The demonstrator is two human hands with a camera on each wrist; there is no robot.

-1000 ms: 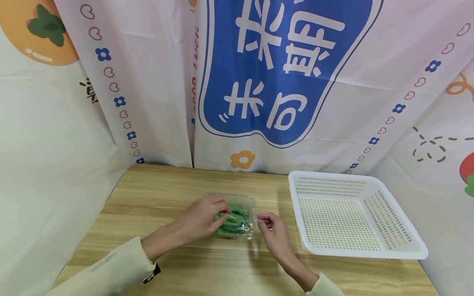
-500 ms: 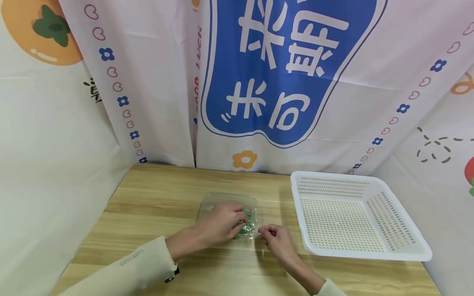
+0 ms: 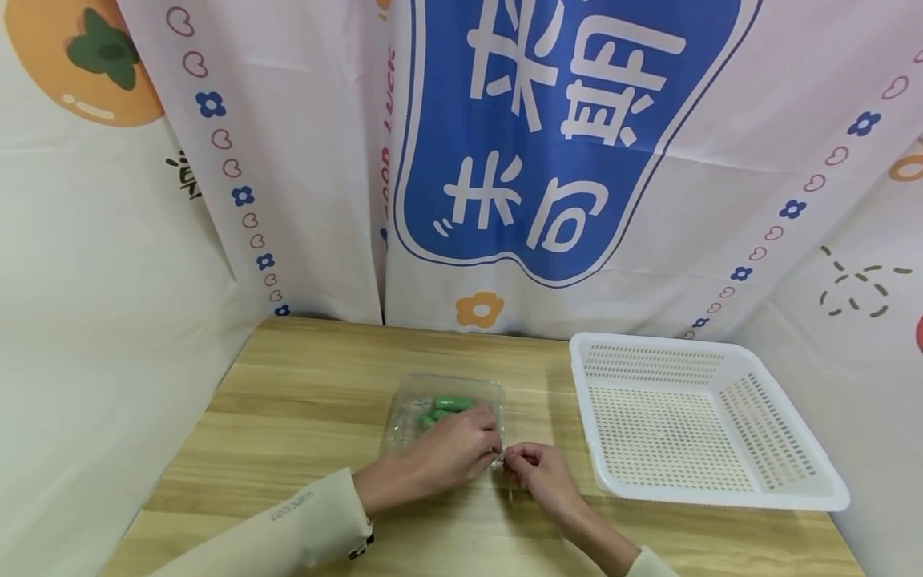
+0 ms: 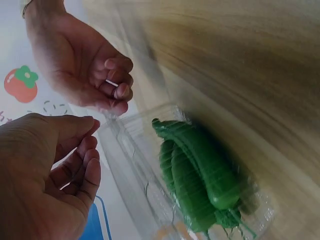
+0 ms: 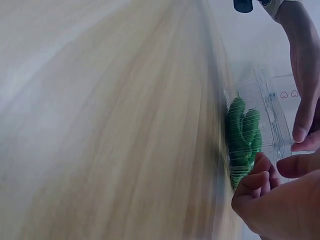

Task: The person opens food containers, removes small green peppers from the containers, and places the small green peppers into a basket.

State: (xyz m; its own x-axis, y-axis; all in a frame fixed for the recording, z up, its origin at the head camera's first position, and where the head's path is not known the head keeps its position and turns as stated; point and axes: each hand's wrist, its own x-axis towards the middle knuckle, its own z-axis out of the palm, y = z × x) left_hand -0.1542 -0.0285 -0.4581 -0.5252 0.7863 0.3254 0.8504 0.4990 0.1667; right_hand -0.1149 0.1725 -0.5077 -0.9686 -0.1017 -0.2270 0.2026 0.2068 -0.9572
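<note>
A clear plastic box (image 3: pixel 411 413) of green peppers (image 4: pixel 195 175) sits on the wooden table, its see-through plastic catching the light. At the near right corner of its rim the two hands meet. My left hand (image 3: pixel 457 449) reaches across the box from the left and pinches the rim with thumb and forefinger. From the right, my right hand (image 3: pixel 544 481) pinches the same corner, its other fingers curled in. Fingertips of both hands nearly touch there in the left wrist view. In the head view my left hand hides part of the peppers.
To the right stands a white perforated plastic basket (image 3: pixel 663 437) with nothing in it. Printed white cloth (image 3: pixel 324 200) hangs behind the wooden table (image 3: pixel 310 361) and along both sides.
My left hand has slid right across the box to its near right corner, uncovering peppers on the left. My right hand has shifted slightly nearer, down to the same corner.
</note>
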